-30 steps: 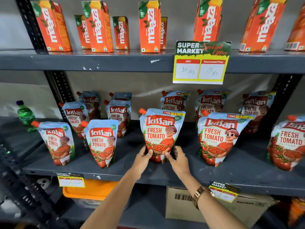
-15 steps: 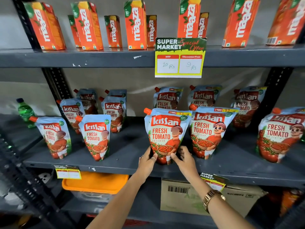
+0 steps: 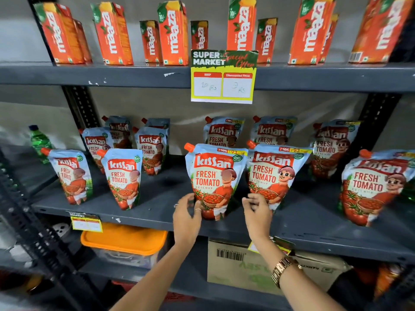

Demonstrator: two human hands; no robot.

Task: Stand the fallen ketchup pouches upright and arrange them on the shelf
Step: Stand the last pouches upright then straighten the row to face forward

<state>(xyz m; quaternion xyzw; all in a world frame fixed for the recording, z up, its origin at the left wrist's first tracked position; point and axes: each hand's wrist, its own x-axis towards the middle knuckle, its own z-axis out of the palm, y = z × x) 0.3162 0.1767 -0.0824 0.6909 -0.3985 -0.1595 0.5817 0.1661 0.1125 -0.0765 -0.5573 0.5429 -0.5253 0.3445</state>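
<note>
Shelf (image 3: 157, 212); hands (image 3: 187, 215) flanking pouch (image 3: 213, 180)

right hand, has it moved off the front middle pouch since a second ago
Yes. The right hand has shifted right, away from the middle pouch; judged against the shelf edge, it now sits open in front of the neighbouring pouch.
</note>
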